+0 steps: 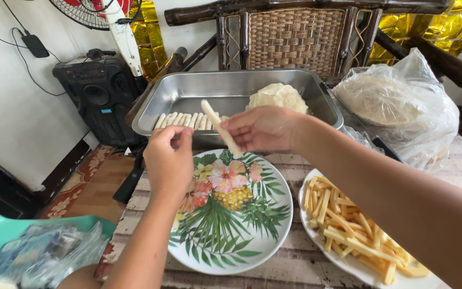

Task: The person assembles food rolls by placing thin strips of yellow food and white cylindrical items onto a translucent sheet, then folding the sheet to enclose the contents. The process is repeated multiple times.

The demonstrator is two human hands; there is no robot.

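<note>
My right hand (263, 127) pinches a thin pale rolled stick (219, 127), holding it slanted above the far edge of a floral plate (252, 241). Just left of it, my left hand (168, 160) hovers with fingers curled and thumb meeting fingertips, holding nothing that I can see. Behind both hands stands a metal tray (231, 91) with a row of several finished rolls (185, 120) along its near wall and a stack of pale round wrappers (278, 97) at its right. A white plate of yellow cheese sticks (348, 225) lies under my right forearm.
A clear plastic bag of wrappers (397, 101) sits at the right behind the cheese plate. A wicker chair (294, 37) stands behind the tray, a black speaker (100, 93) and fan stand at the left. A teal surface with plastic packets (38, 251) is at lower left.
</note>
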